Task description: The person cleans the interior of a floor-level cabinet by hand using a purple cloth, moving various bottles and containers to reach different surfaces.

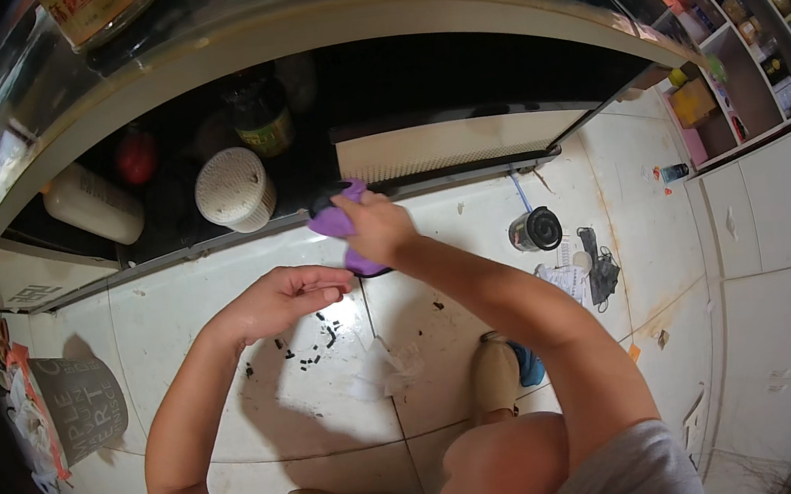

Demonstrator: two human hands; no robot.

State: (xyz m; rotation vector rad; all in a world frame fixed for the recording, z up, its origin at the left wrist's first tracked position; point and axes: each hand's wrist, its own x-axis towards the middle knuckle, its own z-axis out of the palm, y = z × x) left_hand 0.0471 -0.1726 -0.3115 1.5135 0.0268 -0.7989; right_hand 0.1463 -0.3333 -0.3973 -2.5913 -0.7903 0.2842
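My right hand (380, 228) grips a purple cloth (332, 222) at the front edge of a low black shelf (176, 207). A black patch beside the cloth is too dark to make out. Lower and to the left, my left hand (291, 300) holds nothing, its fingers stretched towards the cloth's hanging end and its thumb apart. On the shelf, left of the cloth, stands a white perforated plastic tub (235, 189). Behind it is a dark glass jar (264, 126) with a green label. A white bottle (94, 206) and a red round object (135, 157) are further left.
Small black scraps (311, 346) and a crumpled clear plastic piece (388, 370) lie on the tiled floor. To the right are a black-lidded jar (536, 230), papers (566, 278) and a dark face mask (600, 270). A grey waste bin (85, 403) stands left; white cabinets (768, 201) line the right.
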